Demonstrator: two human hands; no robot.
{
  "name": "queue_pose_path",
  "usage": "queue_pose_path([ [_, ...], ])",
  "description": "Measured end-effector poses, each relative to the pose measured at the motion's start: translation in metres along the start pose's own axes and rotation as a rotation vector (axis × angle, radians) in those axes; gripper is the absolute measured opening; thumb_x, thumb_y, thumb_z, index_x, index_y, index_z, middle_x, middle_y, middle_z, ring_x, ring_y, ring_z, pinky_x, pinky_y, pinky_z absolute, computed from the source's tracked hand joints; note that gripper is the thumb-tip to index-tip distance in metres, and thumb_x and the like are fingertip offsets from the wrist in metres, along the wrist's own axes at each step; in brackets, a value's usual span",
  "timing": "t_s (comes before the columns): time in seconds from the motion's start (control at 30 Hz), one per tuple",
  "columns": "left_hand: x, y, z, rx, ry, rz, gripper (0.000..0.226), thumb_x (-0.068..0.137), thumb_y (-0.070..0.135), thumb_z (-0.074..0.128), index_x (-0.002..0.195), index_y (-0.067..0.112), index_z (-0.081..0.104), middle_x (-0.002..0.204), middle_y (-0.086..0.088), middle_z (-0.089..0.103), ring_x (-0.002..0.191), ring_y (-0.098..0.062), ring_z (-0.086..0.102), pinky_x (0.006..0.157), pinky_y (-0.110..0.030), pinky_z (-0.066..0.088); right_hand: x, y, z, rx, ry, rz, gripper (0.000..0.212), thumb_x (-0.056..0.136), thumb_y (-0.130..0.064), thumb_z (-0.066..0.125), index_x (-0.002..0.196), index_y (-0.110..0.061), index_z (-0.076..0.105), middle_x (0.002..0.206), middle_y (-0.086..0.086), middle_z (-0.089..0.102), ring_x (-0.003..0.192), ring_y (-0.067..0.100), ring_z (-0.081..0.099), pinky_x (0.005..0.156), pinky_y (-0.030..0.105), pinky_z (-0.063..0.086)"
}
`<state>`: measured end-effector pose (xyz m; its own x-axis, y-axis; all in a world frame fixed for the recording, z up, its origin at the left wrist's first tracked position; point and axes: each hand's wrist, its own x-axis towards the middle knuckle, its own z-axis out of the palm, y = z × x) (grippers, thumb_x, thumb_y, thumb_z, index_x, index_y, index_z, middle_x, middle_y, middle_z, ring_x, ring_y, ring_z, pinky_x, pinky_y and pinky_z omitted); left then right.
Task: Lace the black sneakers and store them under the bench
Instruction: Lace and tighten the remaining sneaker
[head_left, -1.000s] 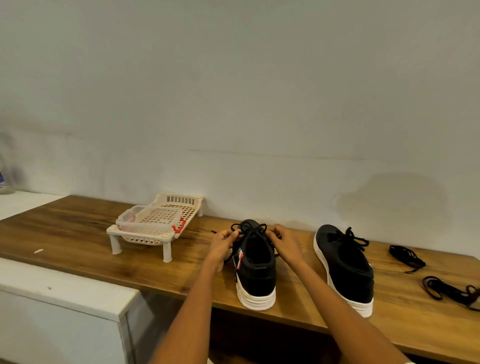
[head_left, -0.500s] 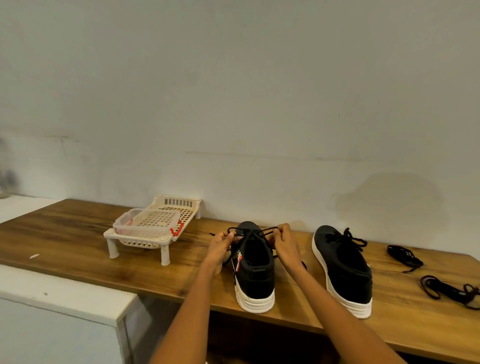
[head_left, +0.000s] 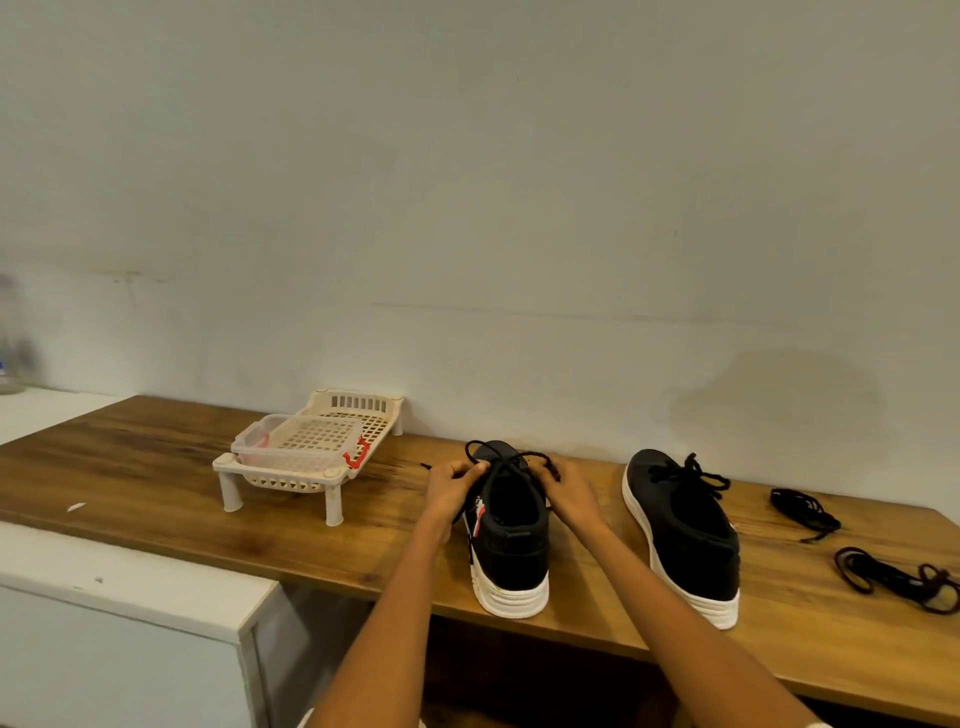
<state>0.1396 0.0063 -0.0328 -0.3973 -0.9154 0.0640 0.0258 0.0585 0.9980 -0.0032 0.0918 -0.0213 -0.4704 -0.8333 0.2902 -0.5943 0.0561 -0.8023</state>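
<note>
Two black sneakers with white soles stand on the wooden bench (head_left: 156, 483), heels toward me. My left hand (head_left: 451, 491) and my right hand (head_left: 569, 491) sit on either side of the left sneaker (head_left: 511, 545). Each hand pinches a loop of its black lace (head_left: 511, 460) above the tongue, and the loops cross between my hands. The right sneaker (head_left: 685, 530) stands apart to the right, its lace lying in a tied bow on top.
A cream plastic rack (head_left: 306, 457) on short legs holds a clear container near the wall at the left. Two loose dark laces (head_left: 802, 509) (head_left: 893, 574) lie at the bench's right end. A white cabinet (head_left: 119, 613) stands lower left.
My hands have lifted the lace ends of the left sneaker and drawn them into crossed loops above the tongue. The view has shifted slightly.
</note>
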Motion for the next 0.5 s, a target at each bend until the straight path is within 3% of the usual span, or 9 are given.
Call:
queue_pose_path([
  [0.13, 0.0019, -0.0023, 0.0008, -0.002, 0.006, -0.022, 0.012, 0.093, 0.018, 0.057, 0.091, 0.011, 0.066, 0.093, -0.009, 0.069, 0.09, -0.02, 0.063, 0.069, -0.022, 0.047, -0.0014, 0.0013, 0.0006, 0.092, 0.069, 0.085, 0.014, 0.101, -0.016, 0.039, 0.096, -0.01, 0.051, 0.08, 0.001, 0.057, 0.078, 0.021, 0.057, 0.074, 0.038, 0.051],
  [0.27, 0.0018, -0.0016, 0.0006, -0.014, 0.085, -0.011, 0.015, 0.089, 0.016, 0.064, 0.097, 0.006, 0.054, 0.091, -0.005, 0.061, 0.086, -0.017, 0.058, 0.072, -0.024, 0.047, -0.0058, 0.0038, 0.0056, 0.243, 0.134, 0.121, 0.012, 0.1, -0.013, 0.039, 0.095, -0.009, 0.049, 0.08, -0.002, 0.058, 0.081, 0.022, 0.059, 0.074, 0.037, 0.052],
  [0.37, 0.0023, 0.0003, -0.0018, 0.068, 0.087, 0.035, 0.02, 0.084, 0.016, 0.069, 0.087, 0.009, 0.051, 0.083, -0.005, 0.058, 0.078, -0.015, 0.056, 0.069, -0.022, 0.047, -0.0093, 0.0061, 0.0079, 0.315, 0.2, 0.102, 0.016, 0.097, -0.026, 0.05, 0.089, -0.013, 0.049, 0.079, 0.0, 0.061, 0.081, 0.023, 0.063, 0.075, 0.041, 0.052],
  [0.43, 0.0023, 0.0006, -0.0029, 0.159, 0.024, 0.094, 0.013, 0.086, 0.014, 0.067, 0.082, 0.01, 0.056, 0.081, -0.005, 0.061, 0.078, -0.016, 0.057, 0.07, -0.022, 0.047, -0.0092, 0.0068, 0.0081, 0.292, 0.212, 0.061, 0.028, 0.094, -0.036, 0.054, 0.079, -0.012, 0.052, 0.072, 0.001, 0.06, 0.071, 0.019, 0.059, 0.066, 0.036, 0.048],
  [0.5, 0.0012, 0.0037, -0.005, 0.215, -0.048, 0.147, 0.008, 0.089, 0.013, 0.063, 0.094, 0.009, 0.065, 0.092, -0.004, 0.066, 0.088, -0.013, 0.061, 0.077, -0.019, 0.048, -0.006, 0.0074, 0.0086, 0.246, 0.156, -0.003, 0.035, 0.092, -0.039, 0.056, 0.076, -0.008, 0.06, 0.069, 0.003, 0.06, 0.065, 0.015, 0.054, 0.061, 0.031, 0.042],
])
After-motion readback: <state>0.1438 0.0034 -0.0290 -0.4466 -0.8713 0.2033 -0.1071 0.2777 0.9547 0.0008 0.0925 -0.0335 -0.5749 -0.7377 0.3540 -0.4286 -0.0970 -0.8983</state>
